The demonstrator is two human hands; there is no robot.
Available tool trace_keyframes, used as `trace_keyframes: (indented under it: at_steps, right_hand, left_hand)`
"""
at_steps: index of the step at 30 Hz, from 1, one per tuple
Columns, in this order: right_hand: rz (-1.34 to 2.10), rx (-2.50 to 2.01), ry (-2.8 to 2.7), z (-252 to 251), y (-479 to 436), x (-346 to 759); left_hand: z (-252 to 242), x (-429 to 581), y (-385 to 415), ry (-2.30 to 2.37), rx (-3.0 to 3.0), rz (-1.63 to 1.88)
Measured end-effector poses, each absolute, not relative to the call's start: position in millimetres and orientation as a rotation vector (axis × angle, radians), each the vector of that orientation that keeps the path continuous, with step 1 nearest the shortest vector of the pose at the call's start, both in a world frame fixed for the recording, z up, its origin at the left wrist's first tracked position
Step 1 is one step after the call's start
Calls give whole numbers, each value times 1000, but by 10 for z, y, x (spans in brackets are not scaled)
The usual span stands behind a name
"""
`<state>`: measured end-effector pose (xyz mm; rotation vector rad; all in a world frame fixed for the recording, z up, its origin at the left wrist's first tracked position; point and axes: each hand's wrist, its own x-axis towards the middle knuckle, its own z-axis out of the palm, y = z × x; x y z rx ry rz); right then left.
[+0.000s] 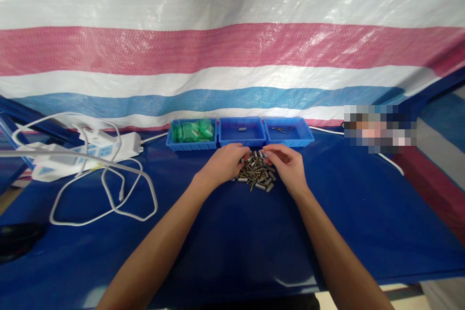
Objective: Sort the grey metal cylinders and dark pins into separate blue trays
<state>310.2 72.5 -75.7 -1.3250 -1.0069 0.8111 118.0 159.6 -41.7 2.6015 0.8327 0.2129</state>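
Observation:
A pile of mixed brass-coloured screws (253,174) and short grey metal cylinders (260,186) lies on the blue table, between my hands. At the pile's left edge is my left hand (225,162), its fingers curled and pressed together; what they hold, if anything, is hidden. My right hand (288,163) reaches into the pile's upper right side with thumb and forefinger pinched, on something too small to name. Just behind stand three blue bins. One grey cylinder (242,129) lies in the middle bin (227,136), and several thin screws (282,130) in the right bin (303,136).
The left bin (192,146) contains green plastic packets (196,130). A white power strip (123,147) and a looped white cable (103,222) cover the table's left part. A striped tarp (232,48) hangs behind. A black object (20,240) sits at the left edge.

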Motion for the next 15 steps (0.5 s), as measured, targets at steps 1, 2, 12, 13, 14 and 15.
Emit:
trace_keyframes:
  at_steps: [1,2,12,13,14,15]
  right_hand:
    - [813,-1325,-1007,-757,725,3102]
    - [814,-1324,-1008,-756,726,3101]
    - [834,-1330,-1017,-785,739,3093]
    - [836,-1330,-1016,-787,740,3095]
    - [838,-1330,-1016,-786,740,3097]
    - [838,-1328,-1016,-784,741,3098]
  left_hand:
    - [-421,1177,1598,828,2595,219]
    - [-423,1175,1598,823,2589,225]
    - [-438,1217,1546,868,2628,214]
    - [-442,1216,1555,869,2626,219]
    - [-443,1212,1566,869,2623,226]
    - [-443,1204,1581,868,2618,236]
